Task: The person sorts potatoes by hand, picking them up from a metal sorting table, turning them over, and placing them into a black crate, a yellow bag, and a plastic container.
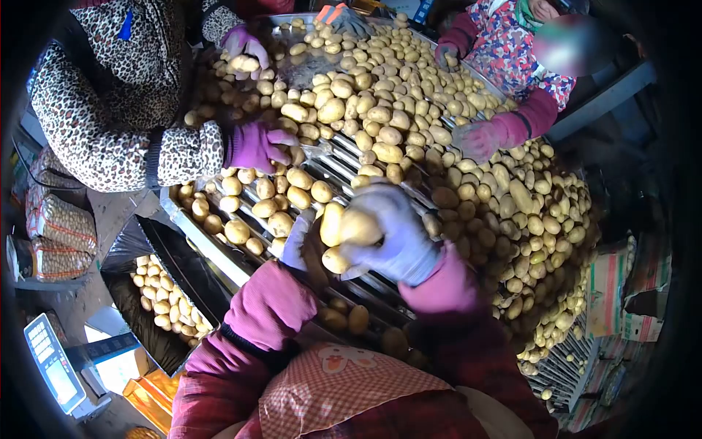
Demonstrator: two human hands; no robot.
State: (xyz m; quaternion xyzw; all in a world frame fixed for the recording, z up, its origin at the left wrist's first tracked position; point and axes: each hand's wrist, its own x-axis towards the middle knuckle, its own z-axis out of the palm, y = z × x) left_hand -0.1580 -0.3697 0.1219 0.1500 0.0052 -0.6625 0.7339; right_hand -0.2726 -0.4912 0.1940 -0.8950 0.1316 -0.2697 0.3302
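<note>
My right hand (402,238), in a pale purple glove and blurred by motion, curls round a potato (360,227) over the metal rollers. Close to it on the left is my left hand (296,245), gloved too, thumb up and most fingers hidden. Between the two hands are a long pale potato (331,224) and a smaller potato (335,260); they seem cupped by the left hand, though its grip is partly covered. Loose potatoes (280,224) sit on the rollers (347,164) just beyond.
Potatoes (504,212) heap up on the right and far side. A co-worker's purple-gloved hand (256,146) is at the left; another co-worker's gloved hand (477,140) is at the right. A black-lined box of potatoes (157,289) and a digital scale (55,362) stand lower left.
</note>
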